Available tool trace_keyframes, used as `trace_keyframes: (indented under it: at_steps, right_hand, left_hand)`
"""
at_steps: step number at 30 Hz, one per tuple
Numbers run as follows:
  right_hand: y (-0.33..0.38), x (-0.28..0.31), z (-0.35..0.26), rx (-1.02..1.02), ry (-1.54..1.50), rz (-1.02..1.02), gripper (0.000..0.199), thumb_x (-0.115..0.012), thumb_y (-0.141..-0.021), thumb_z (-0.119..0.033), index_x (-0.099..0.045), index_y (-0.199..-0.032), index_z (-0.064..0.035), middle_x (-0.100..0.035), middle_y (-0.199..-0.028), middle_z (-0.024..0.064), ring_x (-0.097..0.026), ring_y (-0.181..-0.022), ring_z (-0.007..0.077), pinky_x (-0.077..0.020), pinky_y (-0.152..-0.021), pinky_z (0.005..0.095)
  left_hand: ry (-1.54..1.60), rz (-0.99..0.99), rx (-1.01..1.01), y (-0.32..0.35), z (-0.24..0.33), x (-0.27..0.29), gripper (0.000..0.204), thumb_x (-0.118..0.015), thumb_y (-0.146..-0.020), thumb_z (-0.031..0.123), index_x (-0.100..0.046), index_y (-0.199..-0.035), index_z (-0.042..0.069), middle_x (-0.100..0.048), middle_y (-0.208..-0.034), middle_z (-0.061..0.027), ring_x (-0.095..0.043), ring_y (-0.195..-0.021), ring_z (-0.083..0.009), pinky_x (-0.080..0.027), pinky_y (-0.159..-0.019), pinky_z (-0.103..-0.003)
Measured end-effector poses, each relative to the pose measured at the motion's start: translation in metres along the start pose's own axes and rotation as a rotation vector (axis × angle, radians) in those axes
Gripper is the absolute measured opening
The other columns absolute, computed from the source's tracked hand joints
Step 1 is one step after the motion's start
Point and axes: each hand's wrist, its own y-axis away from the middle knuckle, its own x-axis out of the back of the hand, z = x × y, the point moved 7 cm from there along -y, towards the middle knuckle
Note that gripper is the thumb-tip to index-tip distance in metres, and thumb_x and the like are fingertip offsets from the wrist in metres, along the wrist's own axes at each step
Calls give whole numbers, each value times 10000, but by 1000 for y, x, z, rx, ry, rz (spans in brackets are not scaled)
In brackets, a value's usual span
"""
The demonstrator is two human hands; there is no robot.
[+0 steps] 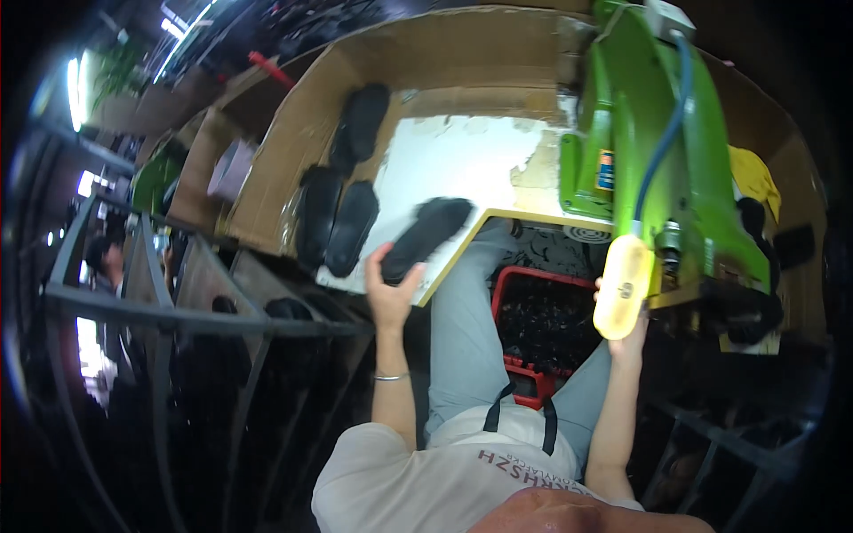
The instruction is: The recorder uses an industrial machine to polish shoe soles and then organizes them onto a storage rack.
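Black shoe sole point(428, 238): lies aslant over the near edge of the white board point(449, 147), its far end pointing up and to the right; blur softens its outline, so it may be an insole or a thin slipper rather than a sole.
Left hand point(391, 289): pinching the near end of that piece, thumb on the right side and fingers on the left.
Right hand point(633, 333): partly hidden behind the yellow oblong fitting point(622, 289); I cannot tell whether it grips anything there.
Likely weight: light, judging by the slim build, and easily borne by one hand.
Likely feel: rubbery or foamy, bending a little along its length; neither brittle nor very slippery, by the matt look.
Best hold: across the narrower middle or by one end, thumb against one edge and fingers along the other, leaving the broad face free.
Spare soles: similar dark pieces point(353, 228) lie at the board's left, two side by side and more farther back against the cardboard wall point(471, 58).
Green machine point(702, 178): stands right of the board, a blue cable point(685, 89) running down to the yellow fitting.
Red crate point(498, 306): below, between the knees, holding dark scraps point(546, 324).
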Motion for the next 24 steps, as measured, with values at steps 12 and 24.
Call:
trace_keyframes:
  at_steps: [12, 24]
  right_hand:
    - [111, 0, 57, -3, 1623, -294, 171, -495, -919, -108, -513, -1038, 13, -620, -947, 116, -605, -845, 187, -475, -707, 328]
    - [169, 55, 52, -227, 288, 126, 563, -750, -666, 59, -526, -1178, -15, -566, -1111, 51, -552, -1016, 156, -465, -881, 293]
  left_hand:
    - [1190, -573, 282, 51, 64, -94, 949, -748, -590, 6, -256, -1400, 44, -523, -1205, -187, -553, -1071, -227, -439, -944, -333]
    - [709, -1261, 340, 188, 151, -209, 150, -624, -862, 109, -637, -950, -12, -598, -757, 31, -489, -665, -19, -413, -589, -182]
